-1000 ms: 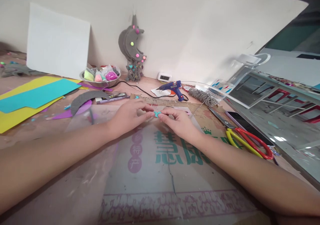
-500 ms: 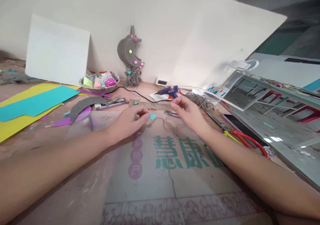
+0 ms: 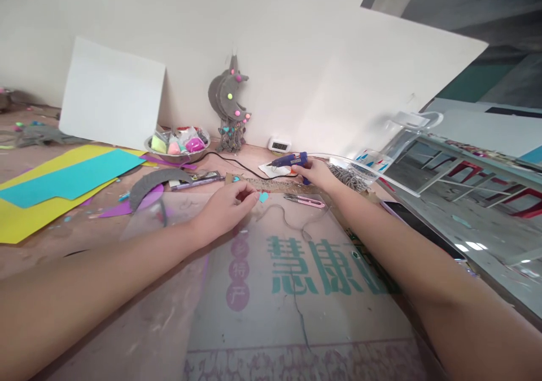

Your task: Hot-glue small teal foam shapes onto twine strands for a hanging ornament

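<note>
Your right hand (image 3: 317, 174) has moved from beside the pink snips (image 3: 312, 202) to touch the blue glue gun (image 3: 287, 161); whether its fingers grip, I cannot tell. Your left hand (image 3: 231, 207) still pinches the turquoise piece (image 3: 263, 197), and your right hand partly hides the yarn (image 3: 350, 179)

Small turquoise piece (image 3: 263, 197), lobed; blue glue gun (image 3: 291, 160) farther back (nozzle leftward).

At the left hand (image 3: 232, 205), a turquoise piece (image 3: 263, 197) is showing; at the right hand (image 3: 318, 174), a glue gun (image 3: 288, 160) is showing dark blue. Nearer than both, cardboard (image 3: 258, 325) is bearing green characters (image 3: 292, 263) and purple circles (image 3: 237, 295). Beyond the left hand, a grey moon (image 3: 218, 92) is carrying pink and yellow-green balls (image 3: 230, 96).
</note>
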Action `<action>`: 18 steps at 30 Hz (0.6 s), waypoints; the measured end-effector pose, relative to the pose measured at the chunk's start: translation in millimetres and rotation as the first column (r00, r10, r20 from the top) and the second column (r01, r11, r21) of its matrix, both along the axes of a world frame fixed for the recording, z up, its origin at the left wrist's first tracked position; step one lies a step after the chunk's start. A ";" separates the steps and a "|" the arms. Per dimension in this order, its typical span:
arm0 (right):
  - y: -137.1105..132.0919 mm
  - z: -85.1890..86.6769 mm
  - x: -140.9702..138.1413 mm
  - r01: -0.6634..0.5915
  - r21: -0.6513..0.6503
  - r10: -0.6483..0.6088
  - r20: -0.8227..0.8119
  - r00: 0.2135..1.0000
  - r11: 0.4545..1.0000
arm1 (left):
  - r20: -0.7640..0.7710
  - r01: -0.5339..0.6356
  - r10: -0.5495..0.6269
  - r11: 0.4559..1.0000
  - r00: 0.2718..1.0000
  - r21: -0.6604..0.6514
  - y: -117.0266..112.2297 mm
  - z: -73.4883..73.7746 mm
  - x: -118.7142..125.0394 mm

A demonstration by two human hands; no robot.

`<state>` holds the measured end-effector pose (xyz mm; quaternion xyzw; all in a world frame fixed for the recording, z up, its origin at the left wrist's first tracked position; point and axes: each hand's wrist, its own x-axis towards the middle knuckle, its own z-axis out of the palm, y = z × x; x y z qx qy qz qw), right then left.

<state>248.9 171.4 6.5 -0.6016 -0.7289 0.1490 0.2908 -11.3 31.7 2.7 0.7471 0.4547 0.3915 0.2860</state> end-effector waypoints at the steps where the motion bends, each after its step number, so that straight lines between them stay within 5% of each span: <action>1: 2.5 -1.2 -1.7 0.005 -0.008 -0.005 0.014 1.000 1.000 | 0.002 0.005 -0.005 1.000 1.000 -0.002 0.4 -0.5 -0.1; 10: 1.5 -5.8 -10.7 0.058 -0.014 -0.058 0.023 0.998 0.998 | 0.006 0.013 -0.013 0.999 1.000 -0.047 -0.4 0.1 1.2; 18: -28.7 18.7 -9.2 -0.020 -0.011 0.019 -0.113 0.993 1.000 | 0.016 -0.023 0.023 0.999 1.000 -0.040 1.1 -0.6 -0.4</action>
